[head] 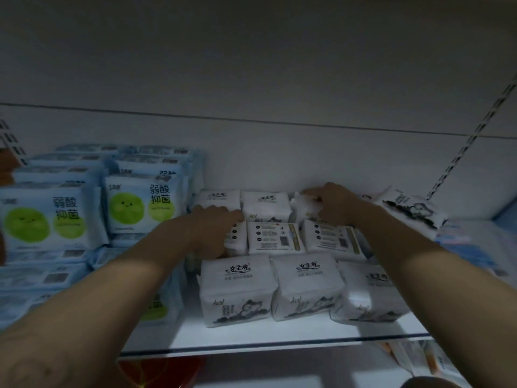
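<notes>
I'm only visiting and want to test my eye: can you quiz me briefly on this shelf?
1. True or false: the blue packs with green circles stand to the left of the white packs.
2. Which hand lies nearer the blue packs? A) left hand B) right hand
3. Fill in: the front row on the shelf holds ___ white packs.
Key: 1 true; 2 A; 3 three.
</notes>
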Motion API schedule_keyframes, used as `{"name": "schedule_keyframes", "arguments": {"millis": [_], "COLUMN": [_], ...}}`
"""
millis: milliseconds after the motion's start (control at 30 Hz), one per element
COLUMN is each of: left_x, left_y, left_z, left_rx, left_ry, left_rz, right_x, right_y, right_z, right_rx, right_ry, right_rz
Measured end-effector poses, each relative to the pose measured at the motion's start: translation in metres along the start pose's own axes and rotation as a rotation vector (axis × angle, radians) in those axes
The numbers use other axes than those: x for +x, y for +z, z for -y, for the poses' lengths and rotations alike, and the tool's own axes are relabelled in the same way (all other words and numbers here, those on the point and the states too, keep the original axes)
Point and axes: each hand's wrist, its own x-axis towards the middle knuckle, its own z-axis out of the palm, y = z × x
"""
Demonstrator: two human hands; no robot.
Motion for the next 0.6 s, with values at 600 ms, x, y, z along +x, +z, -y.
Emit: {"name": "schedule_keyframes", "arguments": {"millis": [600], "left_x": [-0.069], "left_y": [-0.077], "left_z": [-0.024], "left_rx": [-1.545], "left_ry": [-0.05], "left_rz": [-0.294], "right_x": [-0.102], "right_y": [-0.044], "right_z": [0.079], "right_rx": [1.181], "right_ry": [-0.317], "right_rz": [-0.193]}}
